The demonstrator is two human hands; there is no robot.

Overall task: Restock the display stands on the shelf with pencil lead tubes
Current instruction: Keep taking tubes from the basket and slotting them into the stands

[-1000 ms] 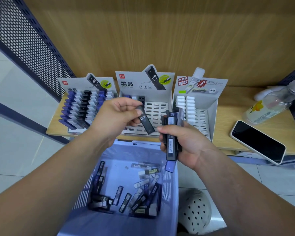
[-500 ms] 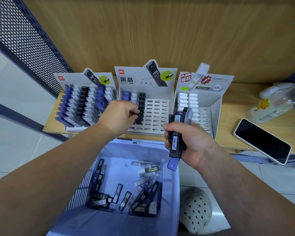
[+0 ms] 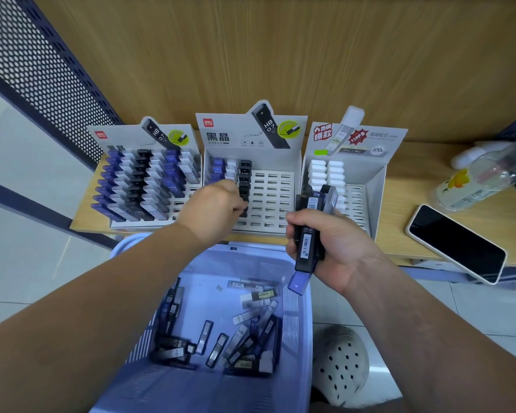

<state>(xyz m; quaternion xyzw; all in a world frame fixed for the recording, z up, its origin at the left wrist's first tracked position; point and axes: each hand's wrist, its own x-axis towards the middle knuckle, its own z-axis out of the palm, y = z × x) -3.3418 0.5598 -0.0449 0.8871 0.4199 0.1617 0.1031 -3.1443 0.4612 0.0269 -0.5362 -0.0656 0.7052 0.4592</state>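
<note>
Three white display stands stand side by side on the wooden shelf. The left stand is nearly full of blue, black and white tubes. The middle stand holds a few tubes at its left; most of its slots are bare. My left hand is at the lower end of its black column, fingertips pinched on a black lead tube at a slot. My right hand grips a bundle of lead tubes upright in front of the right stand, which holds white tubes.
A light blue basket below the shelf edge holds several loose lead tubes. A phone lies face up on the shelf at the right, with a plastic bottle behind it. A perforated beige shoe is on the floor beside the basket.
My left hand has carried the black tube forward from mid-air to the middle stand's black column and lowered it there. My right hand has kept its bundle almost still.
</note>
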